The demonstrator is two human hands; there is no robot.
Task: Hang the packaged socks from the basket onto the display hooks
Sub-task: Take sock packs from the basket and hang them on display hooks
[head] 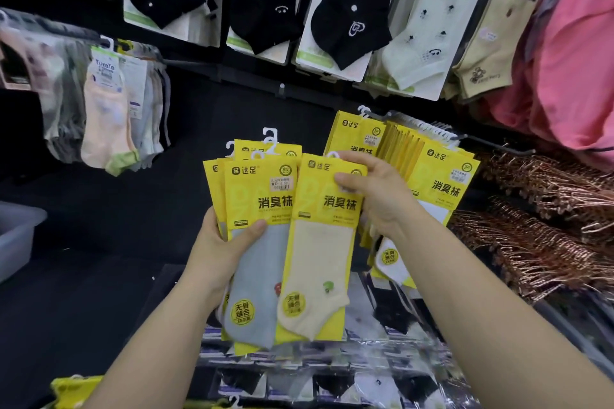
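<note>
Here, left hand (222, 251) gripping sock pack stack (255, 209), right hand (378, 196) pinching cream sock pack (319, 242)

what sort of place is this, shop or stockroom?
Probably a shop's sock display: packaged black socks hang in rows on the wall, yellow packs fill a display hook, and the pack stack in the left hand carries a price sticker.

Even, bright light is cast over the middle; the black wall panel (199, 103) is left dark. Glare is seen on the clear wrappers (332, 355) at six o'clock. The hanging packs (56, 93) at nine o'clock are blurred and bent by wide-angle distortion.
</note>
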